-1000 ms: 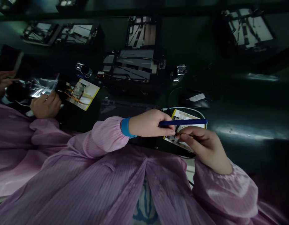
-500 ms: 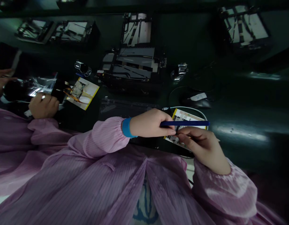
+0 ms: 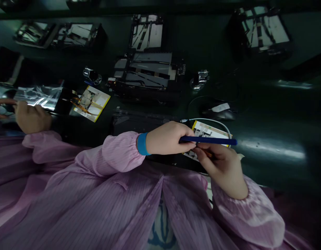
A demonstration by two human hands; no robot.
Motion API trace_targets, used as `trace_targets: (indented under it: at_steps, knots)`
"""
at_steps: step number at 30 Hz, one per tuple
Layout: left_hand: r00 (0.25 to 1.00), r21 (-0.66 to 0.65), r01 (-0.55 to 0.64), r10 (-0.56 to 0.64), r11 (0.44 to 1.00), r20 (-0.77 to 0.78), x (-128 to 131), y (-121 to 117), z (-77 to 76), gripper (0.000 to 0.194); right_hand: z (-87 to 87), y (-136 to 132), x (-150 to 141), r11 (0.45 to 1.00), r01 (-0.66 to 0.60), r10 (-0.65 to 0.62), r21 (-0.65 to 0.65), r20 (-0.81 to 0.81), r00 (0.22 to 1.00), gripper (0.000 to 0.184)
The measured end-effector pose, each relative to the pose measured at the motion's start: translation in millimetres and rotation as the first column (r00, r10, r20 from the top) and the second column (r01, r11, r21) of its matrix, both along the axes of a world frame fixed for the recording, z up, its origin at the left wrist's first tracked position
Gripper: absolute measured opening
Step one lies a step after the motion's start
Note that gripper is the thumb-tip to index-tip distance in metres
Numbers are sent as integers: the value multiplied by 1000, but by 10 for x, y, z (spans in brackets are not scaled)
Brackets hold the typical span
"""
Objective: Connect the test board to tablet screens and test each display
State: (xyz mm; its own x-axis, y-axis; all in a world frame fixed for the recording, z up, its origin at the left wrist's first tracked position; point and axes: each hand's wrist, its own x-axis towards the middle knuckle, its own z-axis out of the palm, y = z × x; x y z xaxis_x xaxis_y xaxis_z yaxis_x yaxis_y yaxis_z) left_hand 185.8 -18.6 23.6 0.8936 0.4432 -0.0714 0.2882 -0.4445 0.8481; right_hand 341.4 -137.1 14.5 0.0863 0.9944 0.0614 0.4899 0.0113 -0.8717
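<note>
My left hand [image 3: 171, 138], with a blue band at its wrist, is closed on a dark blue pen-like stick [image 3: 210, 140]. The stick points right, lying across the view above my right hand. My right hand [image 3: 223, 163] is closed in a pinch, its fingertips touching or almost touching those of the left. A small orange strip [image 3: 207, 152], perhaps a flex cable, shows between its fingers, mostly hidden. Beneath both hands lies a white panel with yellow edges [image 3: 211, 130] and a circuit board on it, partly covered. A white cable [image 3: 215, 120] curves around the panel's far side.
A black mouse [image 3: 220, 109] lies beyond the panel. Opened device bodies [image 3: 150, 71] stand at the centre and back. Two shiny metal pieces [image 3: 199, 80] flank the central one. At left, a co-worker's hands [image 3: 32, 118] are near clear film, beside another yellow-edged panel [image 3: 99, 100].
Both hands have shifted slightly; the stick has moved a little right and down. More of the orange strip shows in my right hand. The co-worker's hand has moved left.
</note>
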Motion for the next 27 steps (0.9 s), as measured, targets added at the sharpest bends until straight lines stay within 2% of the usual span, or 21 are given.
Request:
trace_targets:
  at_steps: [4, 8, 16, 22, 25, 27]
  knots:
    - [999, 41, -17, 15, 999, 49, -4, -24, -16, 12, 13, -13, -52, 995, 29, -46, 100, 166, 985, 9]
    - [998, 34, 7, -9, 999, 68, -6, -34, -4, 13, 18, -3, -67, 988, 30, -64, 151, 231, 971, 11]
    - [998, 38, 42, -44, 998, 35, -11, -26, 37, 14, -27, -12, -90, 991, 44, -70, 127, 209, 975, 14]
    - [997, 24, 74, -74, 997, 24, -11, -28, 18, 11, -81, 7, -97, 990, 19, -36, 139, 123, 992, 13]
    - [997, 37, 73, -74, 997, 37, -81, -16, 95, 9, -110, -18, -69, 987, 38, -52, 154, 90, 995, 10]
    - [999, 60, -11, 8, 998, 39, -212, 17, 192, 17, -138, -66, -32, 986, 82, -89, 146, 45, 995, 10]
